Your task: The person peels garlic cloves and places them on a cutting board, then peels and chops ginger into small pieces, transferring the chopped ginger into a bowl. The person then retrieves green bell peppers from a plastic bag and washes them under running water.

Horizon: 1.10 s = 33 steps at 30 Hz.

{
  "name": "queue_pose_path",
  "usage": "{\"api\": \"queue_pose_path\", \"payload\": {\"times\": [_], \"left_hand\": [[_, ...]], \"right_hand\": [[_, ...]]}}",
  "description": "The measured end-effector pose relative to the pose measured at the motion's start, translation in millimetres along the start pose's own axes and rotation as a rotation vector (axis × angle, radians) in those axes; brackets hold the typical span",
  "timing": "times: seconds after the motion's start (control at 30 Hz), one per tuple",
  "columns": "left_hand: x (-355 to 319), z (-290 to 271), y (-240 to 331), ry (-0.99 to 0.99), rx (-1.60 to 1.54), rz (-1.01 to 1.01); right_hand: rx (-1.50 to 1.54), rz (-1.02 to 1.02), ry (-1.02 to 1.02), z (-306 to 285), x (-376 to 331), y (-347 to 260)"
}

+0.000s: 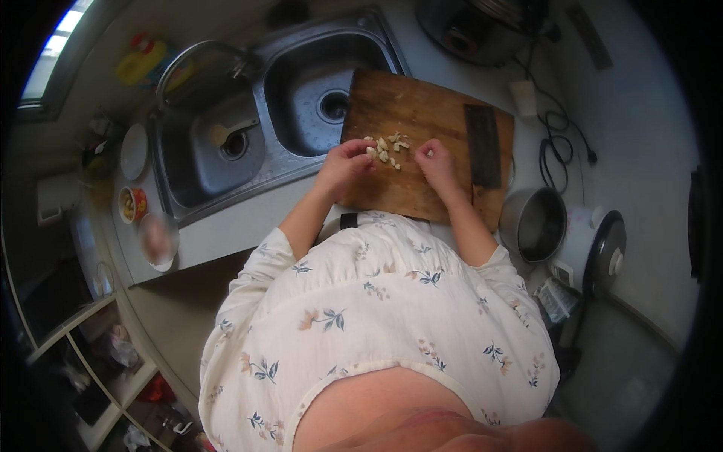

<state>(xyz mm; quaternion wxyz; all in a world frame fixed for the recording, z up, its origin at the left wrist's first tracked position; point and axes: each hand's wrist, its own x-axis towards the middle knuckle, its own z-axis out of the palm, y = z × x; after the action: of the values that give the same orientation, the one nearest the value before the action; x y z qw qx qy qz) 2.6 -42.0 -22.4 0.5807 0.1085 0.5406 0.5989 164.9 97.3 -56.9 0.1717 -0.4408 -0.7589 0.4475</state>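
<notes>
Garlic pieces (395,141) on the left half of the cutting board (429,113) could roll into the sink (301,75) past its left edge if the left hand (343,167), fingers curled, nudges them; the right hand (437,162) looks pinched, either's hold unclear.

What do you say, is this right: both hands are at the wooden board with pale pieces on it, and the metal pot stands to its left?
Not quite: the head view shows the metal pot to the right of the wooden board. The rest holds.
</notes>
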Motion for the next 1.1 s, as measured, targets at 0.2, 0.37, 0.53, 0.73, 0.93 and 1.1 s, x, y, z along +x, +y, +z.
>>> {"api": "queue_pose_path", "payload": {"times": [0.2, 0.37, 0.53, 0.73, 0.93, 1.1], "left_hand": [[3.2, 1.6, 1.4, -0.011, -0.148, -0.013], [-3.4, 6.7, 13.2, 0.043, -0.205, -0.059], [-5.1, 10.1, 16.2, 0.029, -0.122, -0.011], [14.7, 9.7, 1.1, 0.046, 0.451, 0.199], [23.0, -3.0, -6.7, 0.273, 0.711, 0.481], [1.4, -61.8, 4.5, 0.408, 0.271, 0.261]], "right_hand": [[-0.101, -0.167, -0.019, 1.0, 18.6, -1.3], [-0.481, -0.243, -0.044, 11.2, 26.5, -5.0], [0.092, -0.057, -0.14, -5.6, 15.6, -24.8], [0.718, 0.119, -0.239, -12.4, 8.1, -55.6], [1.251, 0.494, -0.294, -33.0, 20.1, -68.5], [1.421, 0.572, -0.399, -27.9, 24.9, -102.8]]}}
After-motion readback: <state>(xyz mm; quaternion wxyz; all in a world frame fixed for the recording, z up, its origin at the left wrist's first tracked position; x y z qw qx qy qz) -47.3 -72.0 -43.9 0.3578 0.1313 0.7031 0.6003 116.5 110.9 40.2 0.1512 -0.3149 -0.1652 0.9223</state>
